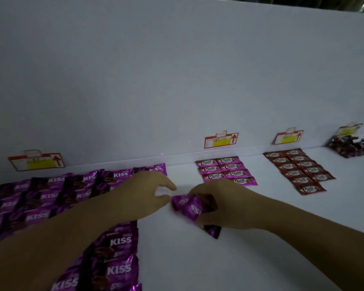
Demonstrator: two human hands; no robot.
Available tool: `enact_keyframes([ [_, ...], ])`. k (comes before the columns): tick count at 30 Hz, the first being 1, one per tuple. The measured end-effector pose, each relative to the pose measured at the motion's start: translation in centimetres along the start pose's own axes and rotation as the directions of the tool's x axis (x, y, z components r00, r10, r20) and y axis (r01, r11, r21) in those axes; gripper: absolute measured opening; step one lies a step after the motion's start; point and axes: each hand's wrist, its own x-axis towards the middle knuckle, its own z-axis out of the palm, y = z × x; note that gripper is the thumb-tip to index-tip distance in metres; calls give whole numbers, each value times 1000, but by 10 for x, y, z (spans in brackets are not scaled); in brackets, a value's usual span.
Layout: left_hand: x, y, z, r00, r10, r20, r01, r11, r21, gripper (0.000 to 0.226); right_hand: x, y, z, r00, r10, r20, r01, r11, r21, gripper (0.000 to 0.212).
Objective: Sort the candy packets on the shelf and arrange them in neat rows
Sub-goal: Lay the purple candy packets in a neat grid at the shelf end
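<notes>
Purple KISS packets [51, 194] lie in rows across the left of the white shelf [261, 248], with more KISS packets [118, 248] running toward me. My right hand [225, 204] grips a small bunch of purple KISS packets [192, 206] just above the shelf, near the middle. My left hand [143, 192] is beside the bunch on its left, thumb and forefinger spread a little apart at the end of the nearest packet, holding nothing. Pink Choco packets [225, 170] lie in two columns behind my right hand. Red-brown packets [298, 169] lie in two columns farther right.
The white back panel [177, 80] carries red price tags [221, 139] above each group. A loose heap of dark wrapped candies [349, 147] sits at the far right against the panel. Bare shelf stretches in front of my right forearm.
</notes>
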Motion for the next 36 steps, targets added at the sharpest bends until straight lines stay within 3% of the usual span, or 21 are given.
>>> enact_keyframes([
  [2,-2,-1,-6,992,-54,-111,31,979,-202,19,5,-2,-7,996,84,-20,-75,960,271,17],
  [5,-3,2,-22,980,-194,-42,139,823,-551,15,17,-10,-14,983,171,62,-164,686,708,14],
  [7,-7,3,-31,973,-202,108,223,723,-654,15,26,-16,-15,982,170,87,-170,575,800,15],
  [9,-13,3,-37,967,-183,174,253,701,-666,18,34,-21,-12,986,142,86,-147,496,856,11],
  [13,-20,-4,-43,960,-254,115,264,691,-674,16,45,-23,-8,991,58,124,-137,386,912,9],
  [16,-24,-8,-44,959,-273,72,255,728,-637,12,53,-22,-8,985,5,174,-165,345,924,25],
  [19,-25,-9,-42,963,-249,-103,164,845,-510,19,61,-23,-11,982,-28,188,-161,404,901,30],
  [22,-26,-11,-37,929,-183,-321,69,939,-336,27,66,-23,-11,988,-53,148,-104,485,868,4],
  [23,-27,-12,-36,929,-120,-350,24,964,-265,26,68,-23,-10,991,-58,119,-68,550,832,4],
  [25,-27,-15,-32,934,13,-357,-63,990,-129,32,73,-24,-7,998,-66,26,33,754,656,11],
  [28,-26,-30,-37,922,-79,-379,59,996,-64,51,80,-24,-2,980,-136,-143,164,964,209,16],
  [30,-27,-43,-42,906,-177,-385,177,984,-36,53,85,-20,1,965,-187,-185,197,980,38,18],
  [36,-39,-65,-39,945,-201,-258,236,965,113,34,93,-8,10,942,-262,-212,257,965,-51,24],
])
